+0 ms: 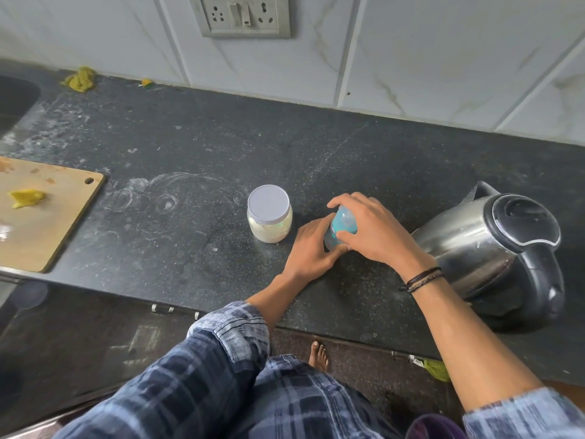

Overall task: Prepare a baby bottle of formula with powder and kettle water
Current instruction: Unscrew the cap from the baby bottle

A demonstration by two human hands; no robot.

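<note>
A small baby bottle (342, 224) with a teal-blue top stands on the black counter (196, 160). My left hand (311, 248) grips its lower body from the left. My right hand (373, 229) is curled over its cap from above. A clear jar of whitish powder (269, 213) with a pale lavender lid stands just left of the bottle, lid closed. A steel electric kettle (493, 245) with a black lid and handle stands to the right, close to my right wrist.
A wooden cutting board (47, 217) with a yellow scrap lies at the left edge. A sink (15, 99) sits at the far left. A yellow cloth (79, 79) lies by the tiled wall, under a wall socket (242, 14).
</note>
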